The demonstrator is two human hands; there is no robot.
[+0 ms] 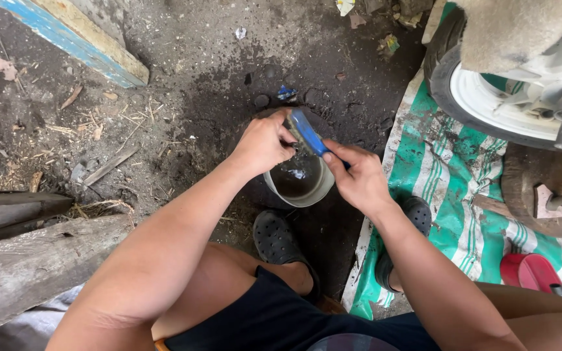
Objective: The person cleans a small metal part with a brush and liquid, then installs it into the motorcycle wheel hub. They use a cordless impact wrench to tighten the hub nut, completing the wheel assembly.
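My left hand (265,143) was clenched around something small I could not make out, held just over the rim of a grey pot (299,183) that stood on the ground between my feet. My right hand (359,179) gripped the handle of a blue brush (308,132), whose head tilted up toward the left fingers above the pot. Dark liquid showed inside the pot.

A blue scrap of wrapper (286,93) lay on the ground just beyond the pot, and bits of yellow and white litter (345,6) sat at the far edge. The ground was dark, oily dirt (216,78), strewn with wood chips on the left. A green and white striped sheet (450,169), stained with mud, covered the ground at my right.

I wore black clogs (276,237). A blue-painted plank (73,36) lay far left, weathered timber (27,266) near my left knee. A scooter wheel (482,91) with a white rim rested on the sheet, a round wooden block (535,188) beside it, and a red lid (529,272) near my right knee.
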